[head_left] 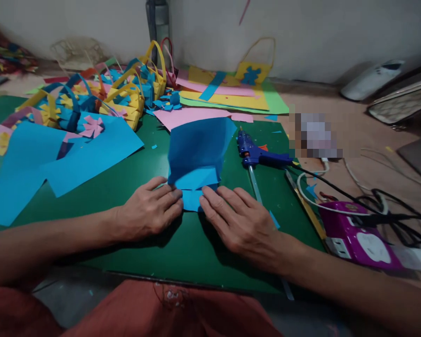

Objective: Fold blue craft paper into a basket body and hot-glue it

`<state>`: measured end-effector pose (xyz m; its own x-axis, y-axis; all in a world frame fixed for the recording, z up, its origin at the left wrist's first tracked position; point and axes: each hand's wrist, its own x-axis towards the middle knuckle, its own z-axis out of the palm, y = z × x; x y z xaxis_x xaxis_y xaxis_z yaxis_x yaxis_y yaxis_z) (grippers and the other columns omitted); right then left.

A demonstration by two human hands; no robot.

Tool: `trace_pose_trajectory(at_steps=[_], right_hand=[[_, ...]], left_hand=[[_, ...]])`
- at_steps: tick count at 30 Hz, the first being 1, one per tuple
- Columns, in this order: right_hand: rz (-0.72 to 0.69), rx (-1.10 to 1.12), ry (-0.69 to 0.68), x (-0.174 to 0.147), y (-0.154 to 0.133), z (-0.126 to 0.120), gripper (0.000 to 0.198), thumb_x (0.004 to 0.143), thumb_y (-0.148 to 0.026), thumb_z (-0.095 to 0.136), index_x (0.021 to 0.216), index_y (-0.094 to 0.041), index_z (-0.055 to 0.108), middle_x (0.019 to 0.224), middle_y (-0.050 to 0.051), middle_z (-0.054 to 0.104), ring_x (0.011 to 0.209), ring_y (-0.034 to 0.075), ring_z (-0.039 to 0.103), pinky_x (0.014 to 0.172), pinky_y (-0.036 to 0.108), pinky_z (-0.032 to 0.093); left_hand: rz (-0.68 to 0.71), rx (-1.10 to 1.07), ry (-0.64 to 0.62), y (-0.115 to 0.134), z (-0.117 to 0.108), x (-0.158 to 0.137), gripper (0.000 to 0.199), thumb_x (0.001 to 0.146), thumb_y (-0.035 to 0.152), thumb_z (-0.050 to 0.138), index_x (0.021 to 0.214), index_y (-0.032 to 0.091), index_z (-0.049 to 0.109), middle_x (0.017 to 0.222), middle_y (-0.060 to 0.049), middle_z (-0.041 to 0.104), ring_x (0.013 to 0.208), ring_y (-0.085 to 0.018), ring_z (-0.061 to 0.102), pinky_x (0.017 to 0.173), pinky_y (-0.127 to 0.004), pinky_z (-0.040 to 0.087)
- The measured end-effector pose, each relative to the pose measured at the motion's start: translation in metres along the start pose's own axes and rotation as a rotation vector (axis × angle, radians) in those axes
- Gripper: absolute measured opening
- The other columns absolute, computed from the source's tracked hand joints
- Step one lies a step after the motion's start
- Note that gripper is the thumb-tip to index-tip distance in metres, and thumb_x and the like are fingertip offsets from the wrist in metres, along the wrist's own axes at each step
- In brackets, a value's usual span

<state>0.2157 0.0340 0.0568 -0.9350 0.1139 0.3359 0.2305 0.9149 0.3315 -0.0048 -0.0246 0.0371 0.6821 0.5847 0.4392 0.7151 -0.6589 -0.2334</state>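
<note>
A sheet of blue paper (199, 145), creased and partly folded, stands up from the green board in front of me. Its lower flap (192, 200) bends towards me between my two hands. My left hand (152, 206) has its bent fingers closed on the left edge of that flap. On the right edge, the fingers of my right hand (238, 215) press together on the paper, its thumb hidden. To the right of the paper lies a blue glue gun (263, 155) with a clear glue stick (255, 185) beneath it.
Larger blue sheets (94, 154) lie at left, before several small paper baskets (126, 100). Coloured sheets (228, 96) are stacked at the back. A purple power strip (358, 238), cables and a yellow cutter (307, 206) are on the right of the green board (154, 257).
</note>
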Motion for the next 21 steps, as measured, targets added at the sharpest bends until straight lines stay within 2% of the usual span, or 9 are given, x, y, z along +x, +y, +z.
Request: trace_pose_trajectory(at_steps=[4,8,11,13,15,17,21], right_hand=[[0.021,-0.015,-0.130,0.007,-0.002,0.003,0.036,0.087,-0.010,0.036,0.117,-0.003,0.054,0.118,0.017,0.059,0.081,0.021,0.056,0.062,0.032,0.042],[0.067,-0.040,-0.240,0.011,0.000,0.010,0.032,0.082,-0.008,0.042,0.110,-0.006,0.058,0.107,0.014,0.064,0.075,0.020,0.057,0.057,0.031,0.041],[0.068,-0.035,-0.242,0.009,0.002,0.012,0.028,0.083,-0.010,0.045,0.108,-0.006,0.059,0.105,0.014,0.065,0.080,0.022,0.057,0.059,0.031,0.041],[0.064,-0.025,-0.232,0.006,0.002,0.012,0.029,0.088,-0.022,0.045,0.107,-0.006,0.059,0.103,0.015,0.065,0.082,0.023,0.056,0.061,0.032,0.040],[0.065,-0.034,-0.236,0.003,0.003,0.011,0.041,0.090,-0.037,0.042,0.107,-0.004,0.059,0.098,0.017,0.065,0.080,0.024,0.055,0.059,0.032,0.039],[0.061,-0.069,-0.232,0.001,0.003,0.010,0.050,0.090,-0.043,0.037,0.108,-0.001,0.058,0.095,0.019,0.066,0.082,0.026,0.055,0.060,0.033,0.039],[0.043,-0.134,-0.270,0.006,-0.002,0.009,0.043,0.093,-0.031,0.035,0.111,0.001,0.056,0.087,0.019,0.065,0.080,0.025,0.056,0.059,0.033,0.038]], left_hand=[[0.009,0.027,-0.084,0.004,-0.004,0.002,0.029,0.090,0.013,0.035,0.086,0.009,0.063,0.096,-0.013,0.069,0.075,-0.022,0.062,0.064,-0.033,0.043],[-0.026,0.064,-0.115,0.006,-0.006,0.002,0.028,0.090,0.013,0.035,0.090,0.010,0.063,0.096,-0.011,0.068,0.077,-0.022,0.062,0.061,-0.033,0.041],[-0.047,0.091,-0.109,0.007,-0.006,0.003,0.027,0.090,0.013,0.035,0.095,0.009,0.061,0.091,-0.011,0.069,0.074,-0.021,0.061,0.057,-0.032,0.038],[-0.060,0.111,-0.116,0.008,-0.005,0.004,0.025,0.089,0.012,0.037,0.095,0.009,0.061,0.086,-0.010,0.068,0.068,-0.020,0.059,0.056,-0.032,0.036],[-0.072,0.132,-0.121,0.009,-0.004,0.006,0.023,0.088,0.012,0.038,0.091,0.009,0.061,0.082,-0.010,0.068,0.065,-0.019,0.058,0.055,-0.032,0.035],[-0.084,0.149,-0.136,0.011,-0.003,0.007,0.021,0.088,0.013,0.040,0.087,0.010,0.060,0.078,-0.009,0.067,0.063,-0.019,0.057,0.054,-0.032,0.034],[-0.100,0.181,-0.167,0.015,-0.002,0.011,0.019,0.087,0.015,0.040,0.083,0.011,0.059,0.074,-0.008,0.065,0.061,-0.018,0.055,0.053,-0.032,0.033]])
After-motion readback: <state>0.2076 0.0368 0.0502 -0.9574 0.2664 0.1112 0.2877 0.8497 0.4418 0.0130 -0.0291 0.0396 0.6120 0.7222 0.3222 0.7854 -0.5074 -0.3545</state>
